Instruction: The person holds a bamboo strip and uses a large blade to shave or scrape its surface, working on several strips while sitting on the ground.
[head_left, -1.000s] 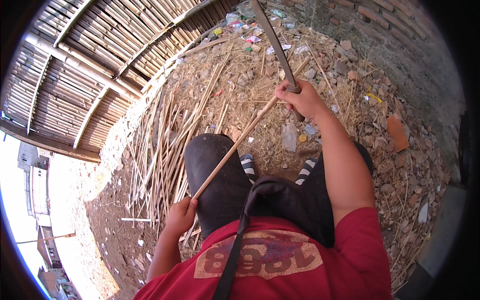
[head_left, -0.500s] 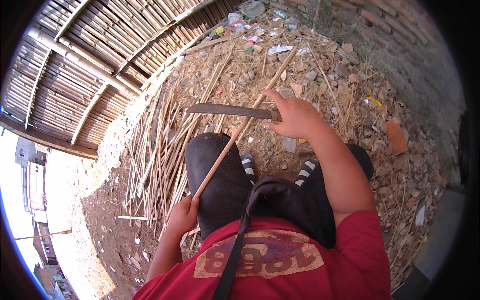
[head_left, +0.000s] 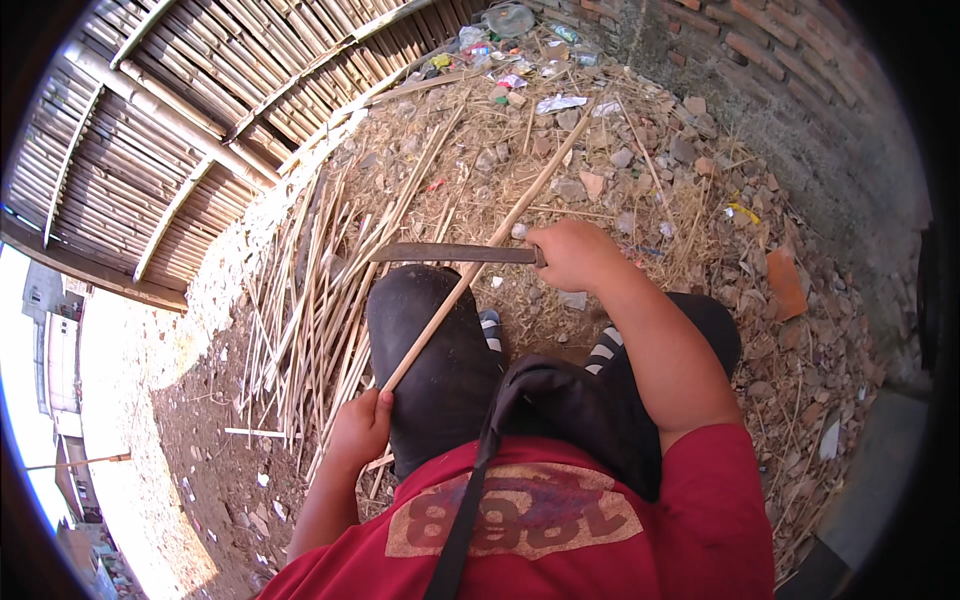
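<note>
My left hand (head_left: 361,428) is closed round the near end of a long bamboo strip (head_left: 433,325). The strip slants up and away to the right, passing over my left thigh. In my right hand (head_left: 577,254) is the handle of a machete (head_left: 455,253), gripped in a fist. Its dark blade points left and crosses the strip a little beyond my left knee; whether the edge touches the strip I cannot tell. Most of the handle is hidden by my fingers.
Many cut bamboo strips (head_left: 301,330) lie in a loose pile to my left. A bamboo slat panel (head_left: 120,170) stands at the far left, a brick wall (head_left: 780,110) at the right. Rubble, dry straw and litter cover the ground, with an orange tile piece (head_left: 786,284) at the right.
My right hand has drawn nearer to me with the machete, down along the strip. Its thumb and forefinger, stretched out toward the strip before, are now curled in. My left hand has barely moved.
</note>
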